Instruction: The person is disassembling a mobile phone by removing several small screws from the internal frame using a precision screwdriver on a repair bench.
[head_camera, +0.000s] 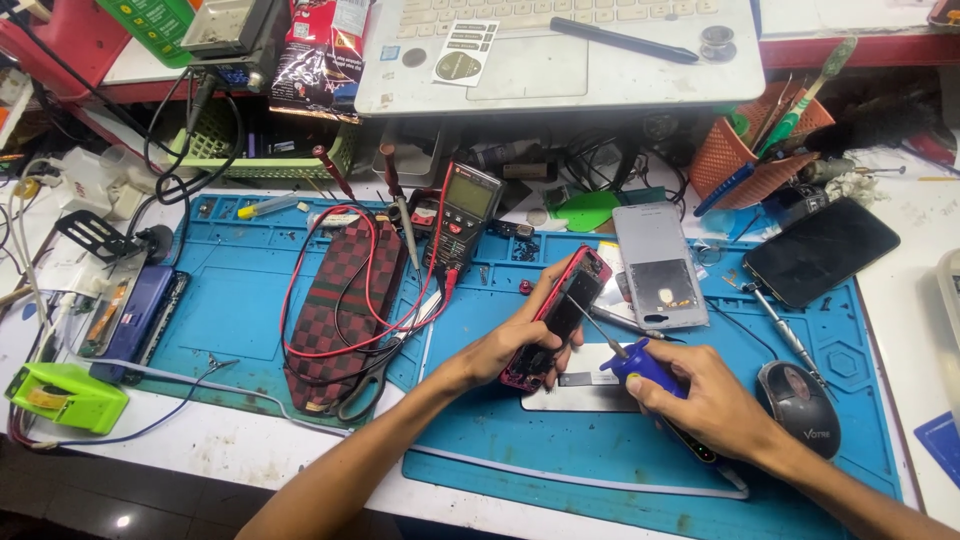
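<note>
1. A red opened phone (556, 318) is held tilted above the blue mat (240, 300) by the left hand (520, 340), the grip pressed around its edges.
2. A blue-handled screwdriver (628, 358) is pinched by the right hand (710, 400); its tip is set on the inside of the phone.
3. A grey back cover (660, 265) is lying just beside the phone.
4. A multimeter (466, 212) and a mouse (798, 395) are placed on the bench (900, 330).
</note>
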